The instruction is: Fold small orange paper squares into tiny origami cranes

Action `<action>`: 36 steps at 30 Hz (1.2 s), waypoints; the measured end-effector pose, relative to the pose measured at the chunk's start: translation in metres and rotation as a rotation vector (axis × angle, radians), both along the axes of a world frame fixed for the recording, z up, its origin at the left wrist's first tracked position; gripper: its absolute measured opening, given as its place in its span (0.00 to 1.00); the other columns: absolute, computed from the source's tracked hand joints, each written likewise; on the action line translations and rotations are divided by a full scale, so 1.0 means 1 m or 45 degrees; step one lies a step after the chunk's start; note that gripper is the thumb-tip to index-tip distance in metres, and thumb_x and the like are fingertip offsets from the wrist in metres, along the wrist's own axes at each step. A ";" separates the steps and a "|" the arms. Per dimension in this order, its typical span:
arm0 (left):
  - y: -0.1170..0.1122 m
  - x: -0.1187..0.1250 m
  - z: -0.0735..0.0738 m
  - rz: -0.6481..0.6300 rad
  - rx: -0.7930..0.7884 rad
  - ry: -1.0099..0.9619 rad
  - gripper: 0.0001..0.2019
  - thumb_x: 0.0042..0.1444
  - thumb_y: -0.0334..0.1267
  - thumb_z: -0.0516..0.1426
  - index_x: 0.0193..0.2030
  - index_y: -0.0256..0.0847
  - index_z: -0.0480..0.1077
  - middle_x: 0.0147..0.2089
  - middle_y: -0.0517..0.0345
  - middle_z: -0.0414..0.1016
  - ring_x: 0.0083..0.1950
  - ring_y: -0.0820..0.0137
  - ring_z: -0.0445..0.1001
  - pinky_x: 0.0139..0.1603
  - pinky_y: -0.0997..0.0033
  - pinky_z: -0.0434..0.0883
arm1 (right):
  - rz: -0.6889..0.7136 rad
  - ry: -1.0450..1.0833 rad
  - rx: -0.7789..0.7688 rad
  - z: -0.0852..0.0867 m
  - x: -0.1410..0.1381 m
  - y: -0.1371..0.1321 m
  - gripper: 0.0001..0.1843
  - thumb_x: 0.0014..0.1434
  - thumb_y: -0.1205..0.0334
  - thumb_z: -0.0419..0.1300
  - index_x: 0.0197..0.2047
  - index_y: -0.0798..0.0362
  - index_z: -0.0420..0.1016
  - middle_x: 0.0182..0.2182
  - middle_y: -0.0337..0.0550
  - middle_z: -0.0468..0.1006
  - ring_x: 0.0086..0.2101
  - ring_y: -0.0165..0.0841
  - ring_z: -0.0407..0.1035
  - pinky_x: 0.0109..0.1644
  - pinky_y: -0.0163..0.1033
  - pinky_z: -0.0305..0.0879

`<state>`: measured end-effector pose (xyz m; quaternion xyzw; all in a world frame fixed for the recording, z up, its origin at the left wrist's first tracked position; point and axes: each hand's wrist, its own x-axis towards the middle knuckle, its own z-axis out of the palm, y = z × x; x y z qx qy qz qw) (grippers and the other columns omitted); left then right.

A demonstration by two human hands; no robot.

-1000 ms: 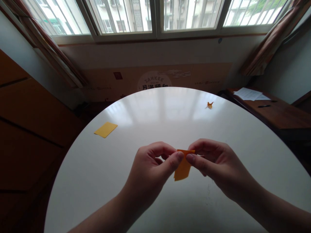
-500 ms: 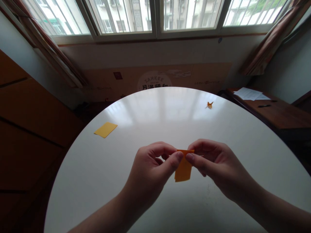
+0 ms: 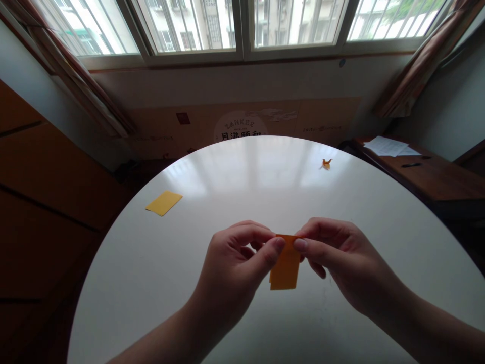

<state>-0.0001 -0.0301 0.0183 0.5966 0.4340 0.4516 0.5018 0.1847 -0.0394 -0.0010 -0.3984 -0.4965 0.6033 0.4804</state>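
A folded piece of orange paper (image 3: 285, 270) hangs between my two hands above the white table. My left hand (image 3: 238, 260) pinches its upper left corner, thumb in front and fingers behind. At the upper right corner, my right hand (image 3: 337, 247) pinches it the same way, with its lower fingers curled behind. The paper's layers lie slightly offset at the lower left. Parts of the fingers behind the sheet are hidden.
On the round white table (image 3: 242, 182) lies a stack or sheet of yellow paper (image 3: 164, 203) at the left. A small orange folded-paper figure (image 3: 326, 164) stands at the far right. Beyond the table's right edge, white papers (image 3: 390, 146) rest on a brown wooden surface (image 3: 435, 174).
My right thumb has slid slightly right along the top edge, away from my left thumb. The orange paper's lower end hangs a little lower and more of its front shows.
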 end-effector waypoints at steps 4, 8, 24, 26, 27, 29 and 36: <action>0.000 0.000 -0.001 -0.023 -0.003 0.013 0.07 0.56 0.37 0.65 0.29 0.38 0.79 0.31 0.57 0.77 0.28 0.74 0.70 0.25 0.79 0.68 | -0.005 0.019 -0.048 -0.002 0.001 0.000 0.08 0.57 0.56 0.71 0.31 0.51 0.83 0.24 0.38 0.76 0.25 0.26 0.63 0.25 0.30 0.57; 0.000 0.001 0.000 -0.021 -0.016 0.033 0.07 0.56 0.37 0.65 0.29 0.37 0.79 0.30 0.55 0.77 0.27 0.73 0.70 0.24 0.78 0.67 | -0.009 0.031 -0.055 0.000 0.000 0.000 0.09 0.57 0.56 0.71 0.31 0.52 0.83 0.24 0.40 0.76 0.25 0.28 0.65 0.24 0.31 0.56; 0.002 0.001 0.004 0.026 -0.146 -0.071 0.08 0.55 0.39 0.65 0.30 0.35 0.78 0.25 0.59 0.75 0.24 0.77 0.66 0.23 0.79 0.65 | 0.005 -0.028 0.051 -0.006 0.006 0.003 0.10 0.61 0.55 0.67 0.43 0.49 0.79 0.33 0.41 0.77 0.29 0.30 0.68 0.24 0.30 0.62; 0.002 0.001 0.004 0.030 -0.130 -0.062 0.08 0.55 0.39 0.65 0.29 0.35 0.78 0.25 0.59 0.75 0.24 0.77 0.65 0.23 0.79 0.65 | 0.019 -0.047 0.064 -0.005 0.004 0.003 0.09 0.60 0.56 0.68 0.41 0.51 0.78 0.32 0.41 0.76 0.28 0.29 0.66 0.25 0.30 0.61; 0.002 0.002 0.003 0.033 -0.117 -0.048 0.09 0.55 0.39 0.65 0.29 0.35 0.78 0.25 0.59 0.75 0.24 0.76 0.66 0.24 0.79 0.65 | 0.020 -0.053 0.066 -0.005 0.003 0.003 0.08 0.60 0.57 0.68 0.40 0.51 0.78 0.32 0.40 0.76 0.28 0.29 0.65 0.25 0.30 0.61; 0.003 0.002 0.003 0.037 -0.091 -0.020 0.09 0.55 0.39 0.65 0.29 0.35 0.78 0.26 0.58 0.75 0.25 0.76 0.66 0.24 0.78 0.65 | 0.013 -0.060 0.046 -0.005 0.001 0.003 0.09 0.60 0.56 0.67 0.38 0.52 0.78 0.30 0.40 0.75 0.27 0.28 0.64 0.25 0.30 0.60; 0.004 0.001 -0.003 0.005 -0.082 0.086 0.10 0.55 0.42 0.64 0.32 0.36 0.78 0.28 0.57 0.75 0.26 0.74 0.67 0.23 0.76 0.65 | -0.007 -0.051 0.010 -0.008 0.000 0.008 0.06 0.60 0.59 0.66 0.35 0.52 0.77 0.27 0.36 0.72 0.25 0.25 0.59 0.25 0.29 0.57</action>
